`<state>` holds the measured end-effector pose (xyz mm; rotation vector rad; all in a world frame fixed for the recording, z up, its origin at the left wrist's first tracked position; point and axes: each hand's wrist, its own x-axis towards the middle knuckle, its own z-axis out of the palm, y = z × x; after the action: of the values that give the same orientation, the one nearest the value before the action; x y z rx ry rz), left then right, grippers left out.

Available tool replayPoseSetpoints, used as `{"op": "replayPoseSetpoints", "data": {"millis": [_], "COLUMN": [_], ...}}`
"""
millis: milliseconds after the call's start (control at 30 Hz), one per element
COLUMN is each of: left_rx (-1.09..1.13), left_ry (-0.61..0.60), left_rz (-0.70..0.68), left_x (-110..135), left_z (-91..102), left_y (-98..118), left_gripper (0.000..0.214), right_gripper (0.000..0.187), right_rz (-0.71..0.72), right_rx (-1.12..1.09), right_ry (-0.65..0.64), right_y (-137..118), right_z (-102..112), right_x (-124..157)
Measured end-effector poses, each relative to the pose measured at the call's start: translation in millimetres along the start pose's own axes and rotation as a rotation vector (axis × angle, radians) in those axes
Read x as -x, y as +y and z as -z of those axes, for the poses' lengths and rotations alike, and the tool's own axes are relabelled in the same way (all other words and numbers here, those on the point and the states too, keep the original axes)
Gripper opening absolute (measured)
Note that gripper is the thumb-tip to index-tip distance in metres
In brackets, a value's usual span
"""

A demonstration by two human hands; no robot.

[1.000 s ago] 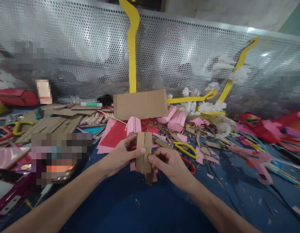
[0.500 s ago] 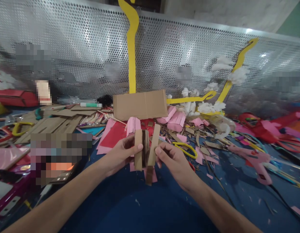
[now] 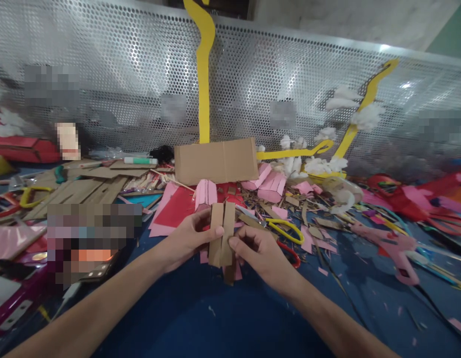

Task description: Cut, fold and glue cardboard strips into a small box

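Note:
Near the middle of the view, my left hand point(image 3: 195, 236) grips a folded cardboard piece point(image 3: 216, 233), thumb on its front face. My right hand point(image 3: 255, 248) pinches a narrow cardboard strip point(image 3: 226, 233) between thumb and fingertips. The strip lies upright along the right side of the piece, with a thin gap between them near the top. Below them, another bit of cardboard point(image 3: 229, 275) rests over pink paper. Just behind stands a small pink folded paper shape point(image 3: 205, 192). Scissors with a yellow handle point(image 3: 286, 230) and a red one lie right of my right hand.
A cardboard box point(image 3: 215, 161) stands behind, before a perforated metal panel point(image 3: 253, 74). A pink glue gun point(image 3: 389, 246) lies at right, its cord trailing forward. Cardboard sheets point(image 3: 85, 191) are piled at left. Paper scraps litter the blue surface point(image 3: 208, 323).
My right hand has brought its cardboard strip leftward against the piece in my left hand. The wide gap between them has narrowed, and the red scissor handle shows more.

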<state>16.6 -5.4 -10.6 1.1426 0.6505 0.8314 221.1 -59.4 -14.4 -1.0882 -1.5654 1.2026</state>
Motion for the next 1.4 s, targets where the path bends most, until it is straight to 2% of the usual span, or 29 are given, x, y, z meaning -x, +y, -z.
{"op": "replayPoseSetpoints", "data": {"millis": [200,467,700,1033,1200,1400], "left_rx": [-0.024,-0.094,-0.094,-0.056,-0.007,-0.119], "left_ry": [0.015,-0.003,-0.006,0.004,0.041,0.021], "left_rz": [-0.006,0.004,0.012,0.085,0.062,-0.002], "left_x": [-0.3,1.8,1.6,3.0,1.3,0.9], "left_z": [0.9,-2.7,-1.1,-3.3,-1.8,-3.7], "left_y": [0.9,6.7,5.8,3.9,3.9,1.5], "left_gripper": [0.058,0.060,0.060,0.053,0.057,0.059], "right_gripper": [0.040,0.034,0.031,0.039,0.036,0.030], "right_rz": [0.013,-0.007,0.010,0.058,0.064,0.011], "right_rx": [0.043,0.051,0.088,0.058,-0.001,0.037], "right_ry": [0.003,-0.035,0.008,0.080,0.070,0.026], "right_y": [-0.8,0.5,-1.3,-0.8,-2.2,4.1], "right_z": [0.8,0.5,0.8,-0.5,-0.3,-2.2], "right_x": [0.3,2.6,0.8,-1.2,-0.6,0.7]}}
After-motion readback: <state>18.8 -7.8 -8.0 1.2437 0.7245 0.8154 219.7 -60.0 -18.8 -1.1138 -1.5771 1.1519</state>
